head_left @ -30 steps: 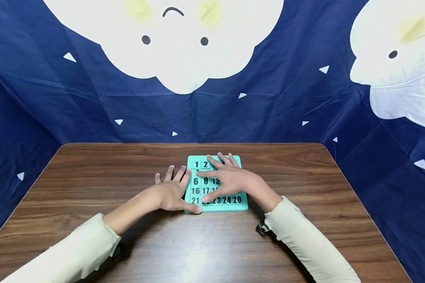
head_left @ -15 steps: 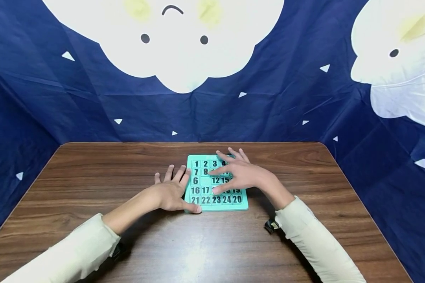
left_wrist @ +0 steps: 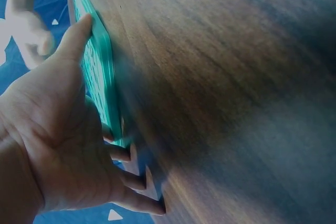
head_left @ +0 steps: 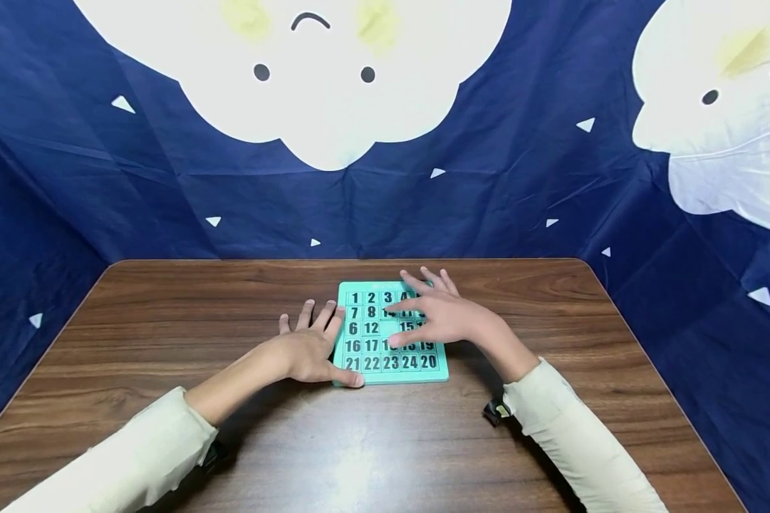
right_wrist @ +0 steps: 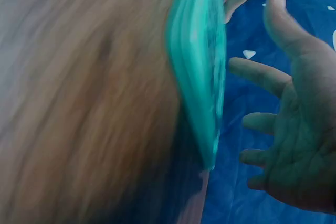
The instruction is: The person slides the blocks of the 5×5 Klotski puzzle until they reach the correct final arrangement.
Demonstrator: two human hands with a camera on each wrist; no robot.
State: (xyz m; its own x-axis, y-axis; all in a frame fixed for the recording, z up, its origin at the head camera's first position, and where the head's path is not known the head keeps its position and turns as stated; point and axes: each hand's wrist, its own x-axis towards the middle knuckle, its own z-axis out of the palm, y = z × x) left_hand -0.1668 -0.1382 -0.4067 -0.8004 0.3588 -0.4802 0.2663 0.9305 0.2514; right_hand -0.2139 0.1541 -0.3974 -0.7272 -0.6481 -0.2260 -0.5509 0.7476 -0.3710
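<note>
Flat on the table [head_left: 167,320], around the middle and toward the far edge: the board [head_left: 391,379], with rows of numbered tiles [head_left: 372,363] and columns running toward the curtain [head_left: 519,206]. Longer axis not sure, because of the slanting view. In the third row, third column, a gap [head_left: 389,328], between 12 [head_left: 372,328] on the left and 15 [head_left: 407,328] on the right.

From the right hand [head_left: 445,318]: the gap to the left, in the head view between the tips of index finger [head_left: 402,306] and thumb [head_left: 407,336], with 15 in the same span. So, nearer to the gap, the right hand; farther, the left hand [head_left: 304,353], beside the board's left edge.

Right hand: released, fingers spread over the board's right half, nothing grasped. Contact with the tiles: cannot tell. Left hand: also not clenched, fingers spread and nearly straight, with the thumb on the board's near left corner.
</note>
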